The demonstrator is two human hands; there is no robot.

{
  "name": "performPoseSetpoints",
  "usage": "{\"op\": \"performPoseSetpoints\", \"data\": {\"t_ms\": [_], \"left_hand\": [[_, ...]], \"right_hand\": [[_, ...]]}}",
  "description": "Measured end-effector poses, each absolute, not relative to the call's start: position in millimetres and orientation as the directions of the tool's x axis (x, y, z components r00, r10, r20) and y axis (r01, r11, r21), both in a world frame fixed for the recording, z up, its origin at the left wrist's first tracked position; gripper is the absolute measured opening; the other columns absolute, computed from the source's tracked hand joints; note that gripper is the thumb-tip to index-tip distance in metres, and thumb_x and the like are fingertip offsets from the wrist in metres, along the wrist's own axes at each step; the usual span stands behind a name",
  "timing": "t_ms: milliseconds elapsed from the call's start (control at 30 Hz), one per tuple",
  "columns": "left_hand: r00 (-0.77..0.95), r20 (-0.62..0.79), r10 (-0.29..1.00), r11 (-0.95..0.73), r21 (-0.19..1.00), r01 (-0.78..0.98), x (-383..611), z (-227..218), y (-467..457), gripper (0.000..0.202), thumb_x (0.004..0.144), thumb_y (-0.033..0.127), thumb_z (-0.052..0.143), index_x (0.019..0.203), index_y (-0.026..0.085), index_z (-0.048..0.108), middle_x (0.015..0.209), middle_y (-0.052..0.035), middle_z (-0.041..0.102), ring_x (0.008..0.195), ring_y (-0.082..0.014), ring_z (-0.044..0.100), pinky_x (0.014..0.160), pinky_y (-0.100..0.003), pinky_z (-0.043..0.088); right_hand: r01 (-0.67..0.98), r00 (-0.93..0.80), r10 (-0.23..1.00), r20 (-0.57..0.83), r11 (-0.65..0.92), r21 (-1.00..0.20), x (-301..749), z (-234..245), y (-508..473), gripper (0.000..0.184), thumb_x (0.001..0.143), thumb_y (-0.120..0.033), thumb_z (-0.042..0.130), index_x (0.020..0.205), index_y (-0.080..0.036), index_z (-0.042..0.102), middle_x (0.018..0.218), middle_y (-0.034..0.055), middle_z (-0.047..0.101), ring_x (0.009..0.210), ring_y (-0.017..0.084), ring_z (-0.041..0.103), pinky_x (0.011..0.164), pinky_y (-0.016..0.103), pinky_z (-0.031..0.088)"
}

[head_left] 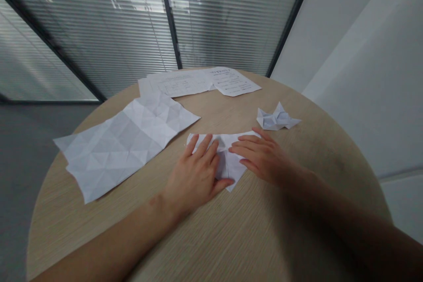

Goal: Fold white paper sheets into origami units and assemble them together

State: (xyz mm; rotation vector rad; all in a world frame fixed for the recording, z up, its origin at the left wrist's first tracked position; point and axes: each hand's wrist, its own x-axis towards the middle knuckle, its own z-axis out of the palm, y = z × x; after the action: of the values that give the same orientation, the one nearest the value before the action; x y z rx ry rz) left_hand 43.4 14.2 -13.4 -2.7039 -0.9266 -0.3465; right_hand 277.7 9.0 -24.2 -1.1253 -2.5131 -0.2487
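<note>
A folded white paper (228, 163) lies on the table, its straight edge at the far side and a point toward me. Spread flat over its left part is my left hand (198, 172), fingers apart and thumb near the lower point. My right hand (261, 154) rests on the right part, fingers stretched out across the paper. Both hands cover much of the sheet, so some of its folds are hidden. Beyond my right hand stands a small folded paper boat-like shape (277, 119).
Creased, unfolded white sheets (122, 145) spread over the left of the round wooden table (211, 246), reaching its edge. Printed pages (194, 81) lie at the far side. Behind are windows with blinds (132, 26) and, on the right, a white wall (363, 61).
</note>
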Motion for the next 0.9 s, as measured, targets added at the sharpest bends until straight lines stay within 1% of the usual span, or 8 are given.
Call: {"op": "performPoseSetpoints", "data": {"t_ms": [100, 200, 333, 400, 467, 633, 800, 900], "left_hand": [[0.787, 0.208, 0.581, -0.786, -0.109, 0.609, 44.9, -10.9, 16.1, 0.058, 0.094, 0.064, 0.048, 0.103, 0.01, 0.068, 0.115, -0.0174, 0.069, 0.114, -0.0352, 0.063, 0.102, -0.054, 0.049], [0.795, 0.146, 0.588, -0.794, -0.082, 0.602, 46.8, -9.5, 16.7, 0.048, 0.094, 0.059, 0.052, 0.104, 0.014, 0.064, 0.107, -0.0132, 0.069, 0.103, -0.0328, 0.065, 0.085, -0.047, 0.057], [0.817, 0.16, 0.554, -0.814, -0.104, 0.572, 46.9, -10.2, 15.9, 0.047, 0.094, 0.056, 0.054, 0.114, 0.014, 0.059, 0.115, -0.0137, 0.067, 0.108, -0.0332, 0.063, 0.085, -0.046, 0.058], [0.824, 0.16, 0.544, -0.822, -0.098, 0.562, 46.1, -10.1, 15.3, 0.046, 0.095, 0.055, 0.053, 0.117, 0.014, 0.057, 0.117, -0.0132, 0.067, 0.11, -0.0333, 0.063, 0.087, -0.047, 0.057], [0.816, 0.145, 0.56, -0.816, -0.074, 0.573, 45.3, -9.1, 15.1, 0.045, 0.096, 0.055, 0.052, 0.115, 0.014, 0.057, 0.115, -0.0128, 0.067, 0.109, -0.0328, 0.064, 0.086, -0.047, 0.057], [0.725, 0.091, 0.683, -0.717, -0.11, 0.689, 42.5, -3.9, 16.7, 0.05, 0.096, 0.061, 0.048, 0.098, 0.013, 0.061, 0.104, -0.0156, 0.07, 0.094, -0.0318, 0.069, 0.074, -0.043, 0.059], [0.6, 0.082, 0.795, -0.571, -0.232, 0.788, 37.4, 0.6, 18.4, 0.041, 0.1, 0.048, 0.047, 0.09, 0.012, 0.064, 0.085, -0.0135, 0.072, 0.076, -0.0293, 0.072, 0.058, -0.036, 0.054], [0.583, 0.091, 0.808, -0.544, -0.268, 0.795, 36.2, 2.4, 18.8, 0.045, 0.098, 0.052, 0.049, 0.086, 0.012, 0.065, 0.078, -0.0138, 0.072, 0.07, -0.0306, 0.071, 0.053, -0.037, 0.051]], "right_hand": [[0.734, -0.649, 0.672, 0.356, 0.676, 0.061, 274.4, -23.1, 4.5, 0.029, 0.092, -0.011, 0.056, 0.115, -0.022, 0.07, 0.119, 0.0044, 0.075, 0.112, 0.024, 0.066, 0.114, 0.054, 0.031], [0.724, -0.673, 0.678, 0.295, 0.685, 0.077, 270.8, -22.2, 1.0, 0.028, 0.093, -0.01, 0.05, 0.11, -0.017, 0.071, 0.122, 0.0088, 0.073, 0.113, 0.027, 0.066, 0.113, 0.055, 0.034], [0.696, -0.697, 0.683, 0.221, 0.718, -0.022, 266.6, -28.5, 0.1, 0.042, 0.089, -0.006, 0.043, 0.127, -0.009, 0.061, 0.137, 0.0151, 0.063, 0.128, 0.025, 0.058, 0.108, 0.045, 0.045], [0.705, -0.677, 0.709, 0.199, 0.702, -0.101, 266.5, -32.4, 0.8, 0.053, 0.085, -0.003, 0.041, 0.136, -0.008, 0.054, 0.143, 0.0149, 0.059, 0.133, 0.024, 0.054, 0.109, 0.043, 0.046], [0.715, -0.656, 0.732, 0.186, 0.681, -0.157, 268.2, -32.6, 1.0, 0.058, 0.081, -0.002, 0.04, 0.137, -0.008, 0.052, 0.145, 0.0151, 0.057, 0.135, 0.024, 0.053, 0.112, 0.043, 0.044], [0.766, -0.591, 0.799, 0.111, 0.599, -0.232, 280.9, -14.3, -4.2, 0.057, 0.076, -0.002, 0.042, 0.131, -0.005, 0.058, 0.137, 0.0207, 0.062, 0.127, 0.028, 0.06, 0.106, 0.045, 0.049], [0.854, -0.485, 0.875, -0.014, 0.47, -0.222, 303.2, 1.8, -6.4, 0.043, 0.076, -0.009, 0.049, 0.114, -0.016, 0.068, 0.123, 0.0136, 0.072, 0.109, 0.029, 0.07, 0.094, 0.042, 0.054], [0.872, -0.448, 0.894, -0.009, 0.434, -0.226, 312.1, 2.2, -2.6, 0.032, 0.082, -0.014, 0.05, 0.105, -0.018, 0.071, 0.111, 0.0112, 0.076, 0.102, 0.028, 0.072, 0.09, 0.04, 0.054]]}}
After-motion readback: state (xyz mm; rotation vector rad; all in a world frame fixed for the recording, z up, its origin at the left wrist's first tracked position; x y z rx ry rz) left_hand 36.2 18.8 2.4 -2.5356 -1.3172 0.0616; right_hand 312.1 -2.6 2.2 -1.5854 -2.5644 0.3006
